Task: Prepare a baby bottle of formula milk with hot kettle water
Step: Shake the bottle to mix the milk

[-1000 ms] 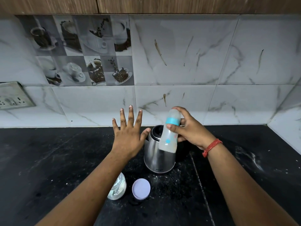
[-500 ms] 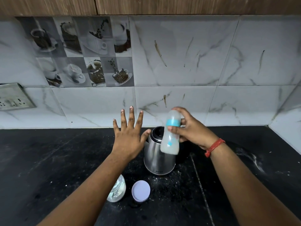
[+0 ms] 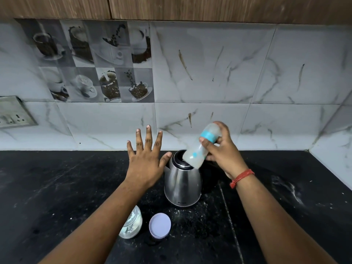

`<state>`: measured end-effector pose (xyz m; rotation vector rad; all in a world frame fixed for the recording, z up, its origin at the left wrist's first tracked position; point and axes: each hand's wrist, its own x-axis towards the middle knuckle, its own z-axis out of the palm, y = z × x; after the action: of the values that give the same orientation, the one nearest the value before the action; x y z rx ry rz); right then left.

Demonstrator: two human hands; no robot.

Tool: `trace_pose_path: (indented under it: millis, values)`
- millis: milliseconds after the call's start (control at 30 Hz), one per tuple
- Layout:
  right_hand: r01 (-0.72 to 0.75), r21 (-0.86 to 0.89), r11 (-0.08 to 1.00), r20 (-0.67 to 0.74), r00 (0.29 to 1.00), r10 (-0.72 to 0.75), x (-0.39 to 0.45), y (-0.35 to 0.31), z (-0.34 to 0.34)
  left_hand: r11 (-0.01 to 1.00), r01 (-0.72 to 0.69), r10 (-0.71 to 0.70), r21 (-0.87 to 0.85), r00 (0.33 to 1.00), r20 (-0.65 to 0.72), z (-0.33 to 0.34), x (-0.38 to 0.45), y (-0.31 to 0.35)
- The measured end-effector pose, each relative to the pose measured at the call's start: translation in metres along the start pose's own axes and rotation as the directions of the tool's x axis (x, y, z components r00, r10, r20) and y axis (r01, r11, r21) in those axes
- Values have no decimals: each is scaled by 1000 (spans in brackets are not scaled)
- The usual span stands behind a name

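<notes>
Head view: right hand grip pinches tilted baby bottle above kettle; left hand spread.

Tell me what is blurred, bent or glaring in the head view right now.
Head view: the baby bottle in the right hand is smeared by motion blur; the left hand and kettle are sharp. Wide-angle distortion bows the countertop edge and tilts the socket plate. Soft reflections streak the kettle's steel; lighting is dim and even.
</notes>
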<state>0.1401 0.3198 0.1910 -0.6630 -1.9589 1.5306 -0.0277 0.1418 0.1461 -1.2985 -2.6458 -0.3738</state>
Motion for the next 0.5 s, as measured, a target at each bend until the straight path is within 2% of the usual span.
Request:
trace_pose_path:
  millis: [33,133,233,267,333,367,433,467,500]
  values:
    - [13,0,1000,-35,999,-13,1,1,-1,1000,0,0,0,1000,0,0,0,1]
    - [-37,-64,997,136,990,46,0,0,2,1000,-16,16,14,1000,-6,-2,-2,0]
    - [11,-6,1000,-19,1000,-11,0,1,1,1000,-5,5,-7,1000,-3,-3,-1,1]
    - [16,-22,1000,-9,1000,-16,0,-1,0,1000,-9,9,-4,1000,-2,-2,0,2]
    - [0,-98,995,110,994,11,-2,-5,2,1000,-24,24,18,1000,-3,-1,-1,2]
    - [4,-107,994,104,995,7,-3,-5,3,1000,-27,27,15,1000,-5,-1,-1,2]
    - [36,-49,998,-41,998,-38,-2,-5,0,1000,-19,19,-4,1000,-5,-1,1,2]
    - [46,-28,999,-63,997,-48,-2,-6,-1,1000,-17,17,-1,1000,-4,-1,1,3]
    - [42,-47,998,-12,999,-43,-2,-8,-1,1000,-19,19,10,1000,-7,-1,1,3]
